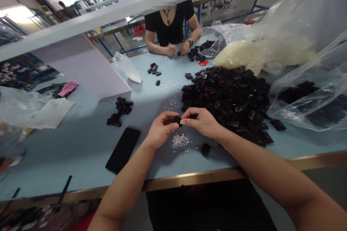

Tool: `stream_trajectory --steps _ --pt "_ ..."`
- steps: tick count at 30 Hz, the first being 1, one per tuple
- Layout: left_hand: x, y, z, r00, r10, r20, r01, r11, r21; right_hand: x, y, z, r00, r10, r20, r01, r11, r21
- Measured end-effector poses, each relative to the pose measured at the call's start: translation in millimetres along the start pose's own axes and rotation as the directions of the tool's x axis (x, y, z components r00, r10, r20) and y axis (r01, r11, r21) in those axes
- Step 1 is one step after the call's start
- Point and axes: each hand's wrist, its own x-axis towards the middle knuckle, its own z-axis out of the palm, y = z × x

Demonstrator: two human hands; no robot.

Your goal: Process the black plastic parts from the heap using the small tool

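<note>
While the left hand (162, 129) and right hand (202, 122) grip a small black plastic piece (177, 120), tiny white pellets (180, 139) sit just below on the pale blue desk (81, 162).

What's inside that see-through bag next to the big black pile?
The clear plastic bag holds black pieces, like those in the pile. Folds and glare hide the rest.

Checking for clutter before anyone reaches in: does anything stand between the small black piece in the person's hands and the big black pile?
Nothing loose does. The left hand and right hand pinch the small black piece. Only the right hand itself lies on that side, in front of the big black pile.
</note>
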Motion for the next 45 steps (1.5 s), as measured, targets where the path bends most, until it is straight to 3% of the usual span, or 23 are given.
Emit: stream_trajectory --steps 8,17,29,35,37,39,42,45 --pt "-2 -2 -5.4 0.999 -0.006 0.034 0.002 0.994 0.109 -1 -1 2 0.992 0.115 0.06 -0.121 0.987 0.106" --pt "-3 6 6.2 1.0 0.0 -0.006 0.0 1.0 0.006 -2 -6 -2 0.995 0.088 0.047 -0.091 0.994 0.066" --pt "-2 -2 -3.7 1.0 0.009 -0.023 -0.005 0.989 0.15 1 -2 1 0.998 0.059 0.026 -0.059 0.998 -0.024" --pt "2 -2 -5.7 0.996 0.071 -0.059 -0.063 0.988 0.14 2 5 1 0.999 -0.045 0.011 0.046 0.984 -0.172" --pt "3 1 -3.1 0.99 0.097 -0.107 -0.088 0.992 0.086 3 8 1 0.993 -0.101 0.065 0.116 0.94 -0.319" --pt "4 4 -0.3 0.983 0.099 -0.155 -0.093 0.995 0.045 2 10 1 0.973 -0.125 0.196 0.207 0.85 -0.485" --pt "4 7 2.6 0.982 0.076 -0.17 -0.074 0.997 0.021 0 11 1 0.927 -0.039 0.373 0.288 0.711 -0.641" --pt "3 7 3.8 0.985 0.069 -0.157 -0.066 0.998 0.024 -2 12 3 0.896 0.033 0.443 0.311 0.666 -0.678"
